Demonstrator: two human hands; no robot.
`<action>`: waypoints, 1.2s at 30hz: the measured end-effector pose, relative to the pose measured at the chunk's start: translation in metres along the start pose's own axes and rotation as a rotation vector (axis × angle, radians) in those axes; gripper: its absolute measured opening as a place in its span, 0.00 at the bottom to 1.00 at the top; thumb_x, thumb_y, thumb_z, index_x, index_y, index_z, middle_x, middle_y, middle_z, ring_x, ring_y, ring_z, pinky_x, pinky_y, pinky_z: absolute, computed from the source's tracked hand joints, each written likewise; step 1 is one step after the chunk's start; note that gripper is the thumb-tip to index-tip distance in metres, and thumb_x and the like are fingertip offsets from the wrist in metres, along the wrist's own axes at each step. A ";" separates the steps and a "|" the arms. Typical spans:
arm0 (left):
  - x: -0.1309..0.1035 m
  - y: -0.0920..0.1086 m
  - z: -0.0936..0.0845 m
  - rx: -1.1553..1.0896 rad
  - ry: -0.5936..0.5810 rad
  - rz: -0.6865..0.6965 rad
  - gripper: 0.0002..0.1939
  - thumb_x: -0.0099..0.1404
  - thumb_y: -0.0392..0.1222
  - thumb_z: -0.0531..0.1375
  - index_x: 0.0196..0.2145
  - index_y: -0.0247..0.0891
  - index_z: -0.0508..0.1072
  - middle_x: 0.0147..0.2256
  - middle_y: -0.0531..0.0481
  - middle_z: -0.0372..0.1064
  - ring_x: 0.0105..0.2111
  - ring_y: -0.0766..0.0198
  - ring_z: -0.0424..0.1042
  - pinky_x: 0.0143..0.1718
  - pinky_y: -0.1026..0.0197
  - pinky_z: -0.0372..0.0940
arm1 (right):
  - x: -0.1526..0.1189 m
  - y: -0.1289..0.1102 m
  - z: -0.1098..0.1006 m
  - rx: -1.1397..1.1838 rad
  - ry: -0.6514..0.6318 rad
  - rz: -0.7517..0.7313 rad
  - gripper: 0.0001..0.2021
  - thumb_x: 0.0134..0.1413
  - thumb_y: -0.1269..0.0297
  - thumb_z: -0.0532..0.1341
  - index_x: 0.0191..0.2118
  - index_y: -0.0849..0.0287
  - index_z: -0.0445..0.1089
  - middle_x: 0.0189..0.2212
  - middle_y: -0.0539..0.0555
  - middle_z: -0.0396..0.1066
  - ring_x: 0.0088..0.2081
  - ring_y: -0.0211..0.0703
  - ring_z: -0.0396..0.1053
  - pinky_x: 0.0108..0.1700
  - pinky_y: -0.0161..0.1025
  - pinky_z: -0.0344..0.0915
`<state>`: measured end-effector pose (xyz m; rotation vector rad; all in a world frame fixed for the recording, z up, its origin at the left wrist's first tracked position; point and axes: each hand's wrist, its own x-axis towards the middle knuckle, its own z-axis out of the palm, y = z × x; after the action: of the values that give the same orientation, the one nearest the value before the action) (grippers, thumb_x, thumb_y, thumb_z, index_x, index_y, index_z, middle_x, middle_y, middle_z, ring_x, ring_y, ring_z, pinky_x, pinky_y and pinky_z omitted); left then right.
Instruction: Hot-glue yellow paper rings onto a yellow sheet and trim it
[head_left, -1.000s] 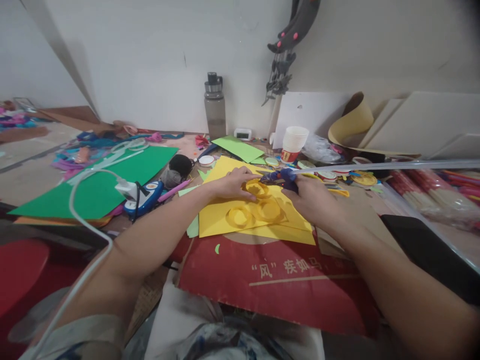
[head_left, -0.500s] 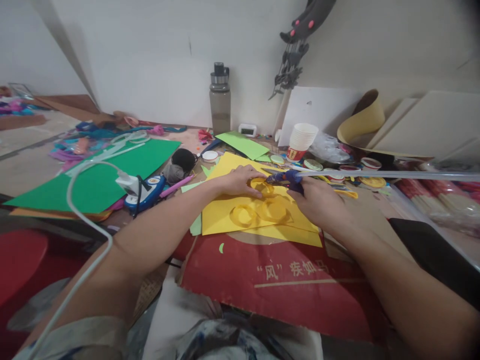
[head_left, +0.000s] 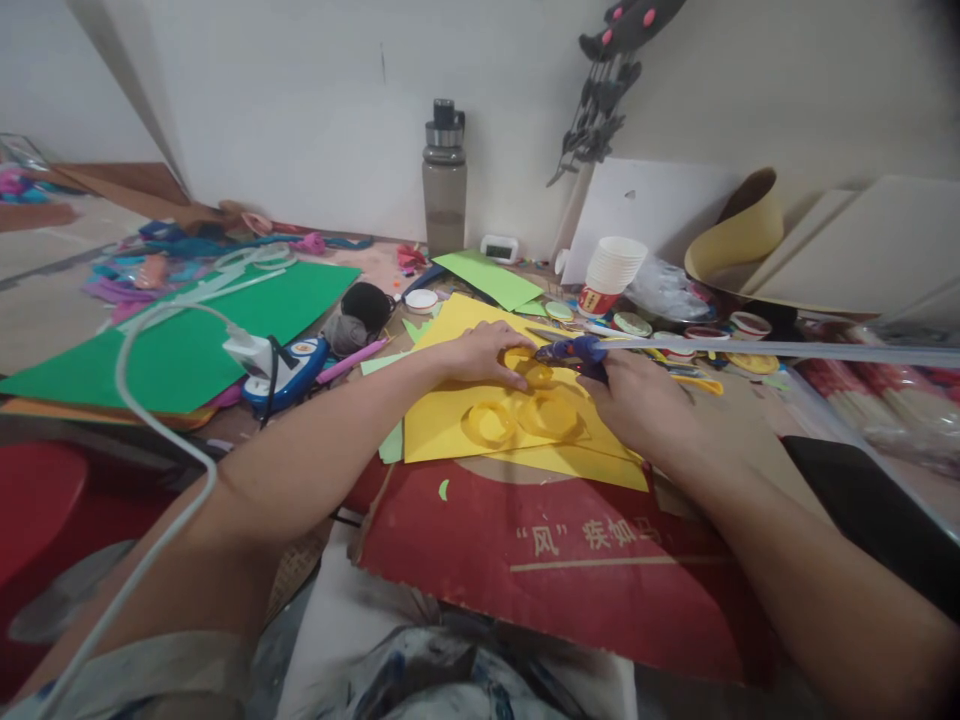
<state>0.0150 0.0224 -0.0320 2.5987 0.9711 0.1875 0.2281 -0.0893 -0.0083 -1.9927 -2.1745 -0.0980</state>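
My right hand (head_left: 637, 400) is wrapped round a blue hot glue gun (head_left: 574, 350), and a long translucent glue stick (head_left: 750, 347) runs out of its back to the right. The gun's nozzle points left at a yellow paper ring (head_left: 534, 372). My left hand (head_left: 484, 355) pinches that ring between thumb and fingers from the left side. Two more yellow rings, a smaller one (head_left: 489, 424) and a wider one (head_left: 551, 415), lie nearer to me on yellow paper sheets (head_left: 435, 400). Whether the nozzle touches the held ring, I cannot tell.
Red cardboard (head_left: 465, 540) lies under the sheets. To the left are green paper (head_left: 187, 370), a power strip (head_left: 296, 375) and a white cable (head_left: 124, 375). Behind stand a water bottle (head_left: 445, 190) and stacked paper cups (head_left: 611, 275). A dark flat object (head_left: 862, 510) lies at right.
The view has shifted slightly. Both hands stay at nearly the same spot, with the glue gun still by the held yellow ring.
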 end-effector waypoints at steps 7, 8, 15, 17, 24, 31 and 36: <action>0.004 -0.005 0.003 -0.007 0.001 0.006 0.35 0.57 0.63 0.65 0.59 0.47 0.68 0.54 0.45 0.65 0.55 0.50 0.62 0.58 0.50 0.55 | 0.001 -0.003 0.002 -0.021 -0.019 -0.005 0.17 0.65 0.64 0.54 0.50 0.67 0.73 0.47 0.69 0.76 0.50 0.58 0.73 0.51 0.46 0.65; 0.005 -0.005 0.003 -0.010 0.002 0.013 0.35 0.57 0.63 0.65 0.59 0.47 0.69 0.53 0.45 0.66 0.54 0.50 0.62 0.57 0.50 0.56 | 0.001 -0.003 0.002 -0.026 -0.018 -0.002 0.16 0.65 0.64 0.54 0.50 0.67 0.74 0.47 0.68 0.76 0.49 0.58 0.73 0.50 0.46 0.65; 0.004 -0.005 0.003 -0.032 0.007 0.012 0.35 0.57 0.63 0.65 0.59 0.49 0.69 0.54 0.46 0.66 0.55 0.50 0.63 0.58 0.51 0.56 | -0.001 -0.001 -0.002 -0.040 -0.036 0.018 0.16 0.65 0.61 0.54 0.48 0.63 0.73 0.46 0.66 0.76 0.46 0.57 0.74 0.46 0.45 0.65; 0.003 -0.004 0.003 -0.031 0.003 0.009 0.35 0.57 0.62 0.65 0.59 0.49 0.69 0.55 0.46 0.66 0.55 0.51 0.63 0.58 0.50 0.56 | -0.003 -0.001 -0.003 -0.040 -0.036 0.024 0.16 0.65 0.60 0.54 0.48 0.63 0.73 0.45 0.66 0.77 0.45 0.57 0.74 0.44 0.45 0.65; 0.004 -0.004 0.002 -0.008 -0.009 -0.010 0.35 0.58 0.63 0.64 0.60 0.49 0.68 0.56 0.46 0.65 0.55 0.50 0.62 0.59 0.49 0.54 | -0.001 -0.010 -0.006 -0.064 -0.065 0.038 0.16 0.66 0.62 0.53 0.48 0.64 0.74 0.46 0.67 0.77 0.46 0.57 0.74 0.44 0.44 0.65; 0.004 -0.003 0.001 -0.018 -0.012 0.000 0.36 0.57 0.63 0.64 0.60 0.49 0.68 0.55 0.46 0.66 0.54 0.50 0.62 0.58 0.50 0.56 | 0.000 -0.006 -0.004 -0.047 -0.067 0.039 0.16 0.65 0.61 0.53 0.46 0.62 0.74 0.44 0.66 0.77 0.43 0.56 0.74 0.40 0.44 0.64; 0.004 -0.003 0.002 -0.028 -0.013 0.015 0.36 0.57 0.63 0.64 0.60 0.50 0.68 0.56 0.46 0.65 0.54 0.49 0.62 0.58 0.49 0.56 | -0.003 -0.002 -0.005 -0.066 -0.044 0.049 0.14 0.64 0.61 0.54 0.42 0.61 0.74 0.41 0.65 0.77 0.41 0.55 0.74 0.38 0.43 0.63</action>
<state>0.0164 0.0267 -0.0347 2.5796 0.9381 0.1858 0.2268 -0.0934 -0.0038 -2.1019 -2.1742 -0.1213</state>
